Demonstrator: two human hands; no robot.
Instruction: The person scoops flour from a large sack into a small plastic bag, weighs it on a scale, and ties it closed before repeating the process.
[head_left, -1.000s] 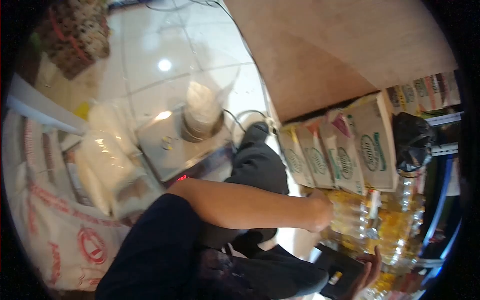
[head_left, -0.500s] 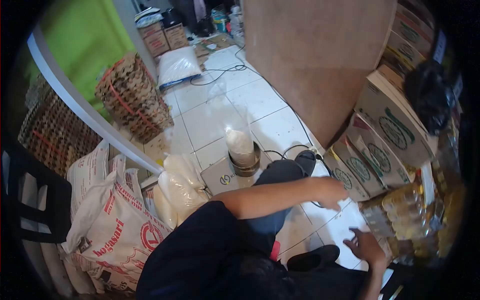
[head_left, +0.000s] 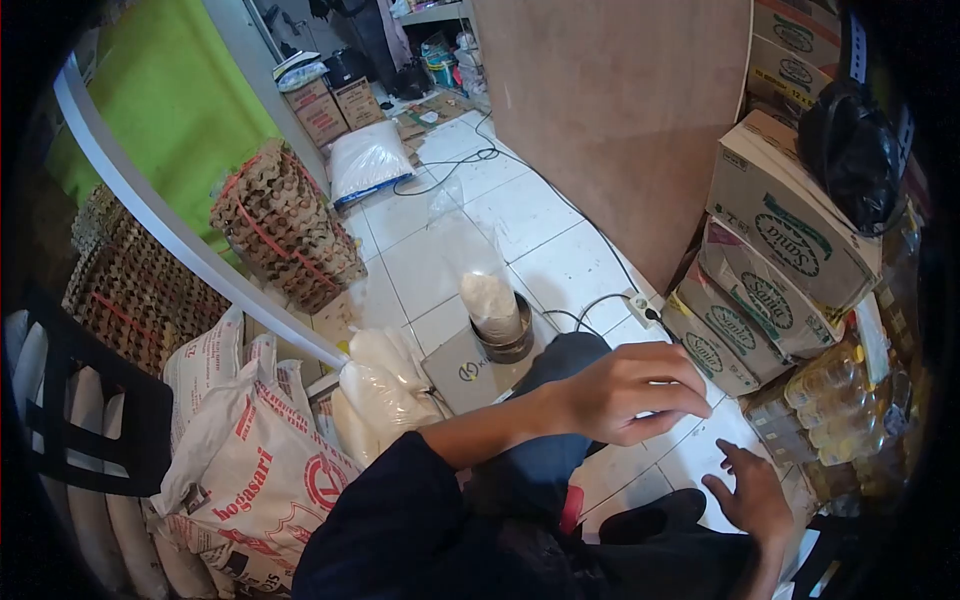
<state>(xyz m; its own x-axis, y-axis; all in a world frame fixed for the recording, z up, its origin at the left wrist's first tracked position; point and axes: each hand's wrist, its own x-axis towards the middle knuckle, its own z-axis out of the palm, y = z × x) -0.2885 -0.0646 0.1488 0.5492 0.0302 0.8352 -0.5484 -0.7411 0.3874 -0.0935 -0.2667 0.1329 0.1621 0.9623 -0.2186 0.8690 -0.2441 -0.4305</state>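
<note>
My left hand [head_left: 640,393] reaches across above my knee, palm down, its fingers loosely bent with gaps between them. I make out nothing in it. Lower to the right, my right hand [head_left: 752,494] has its fingers spread and holds nothing. In front of my knee stands a clear plastic bag [head_left: 490,302] with pale powder in its lower part, set upright in a dark round container [head_left: 512,345]. That container rests on a flat light-grey board with a logo [head_left: 462,370]. Filled clear bags of pale powder [head_left: 385,385] lie left of it.
Large printed sacks [head_left: 265,460] stand at the left, beside egg-tray stacks [head_left: 285,230]. Cartons [head_left: 790,240] and yellow bottles [head_left: 835,405] line the right. A black cable runs across the tiles to a socket block [head_left: 643,305]. A white sack [head_left: 368,160] lies farther back.
My left hand has come nearer and looks larger, its fingers more curved. My right hand remains spread, slightly lower and to the right. The view has tilted, shifting most of the room downward.
</note>
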